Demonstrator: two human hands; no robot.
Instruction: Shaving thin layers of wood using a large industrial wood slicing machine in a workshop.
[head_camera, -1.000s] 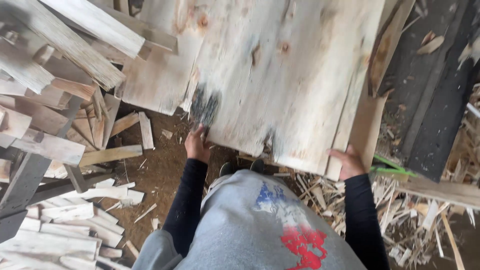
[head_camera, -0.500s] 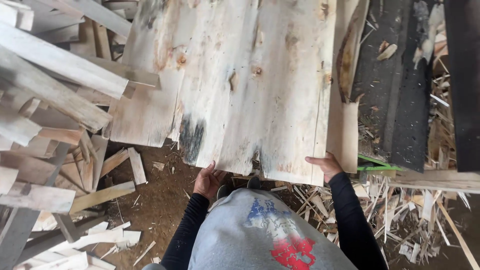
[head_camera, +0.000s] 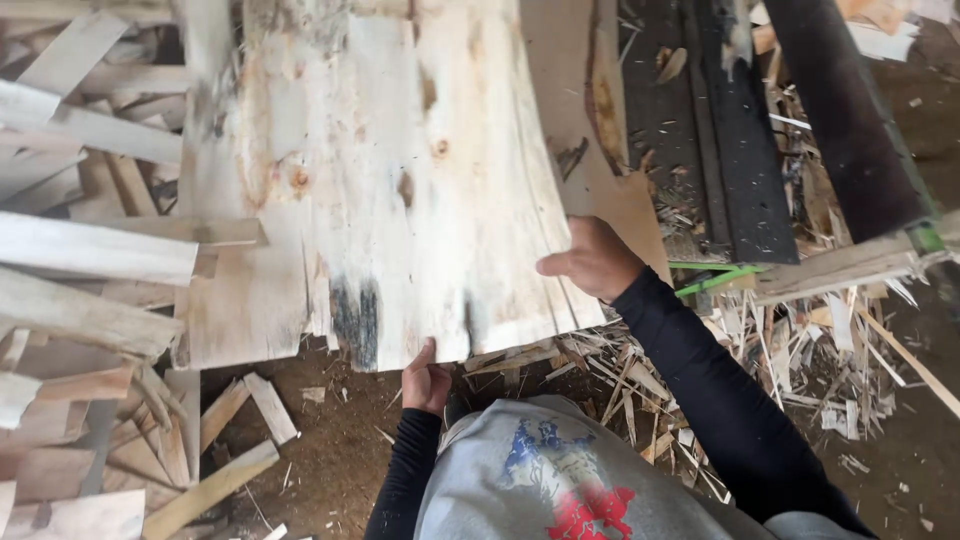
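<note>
A wide pale wooden slab (head_camera: 400, 190) with knots and dark stains at its near edge fills the upper middle of the head view. My left hand (head_camera: 427, 378) grips the slab's near edge from below, beside a black stain. My right hand (head_camera: 592, 260) holds the slab's right edge, thumb on top. Under the slab on the right lies another board (head_camera: 600, 120) with a bark strip. Both arms wear dark sleeves; a grey shirt with a red and blue print shows at the bottom.
Loose planks and offcuts (head_camera: 90, 260) pile up on the left. Splinters and thin wood strips (head_camera: 780, 370) litter the dirt floor on the right. A dark metal machine bed (head_camera: 740, 150) and a green part (head_camera: 715, 280) lie to the right of the boards.
The view has swung left and down. My right hand moved up from the slab's near corner onto its right edge; my left hand stays on the near edge.
</note>
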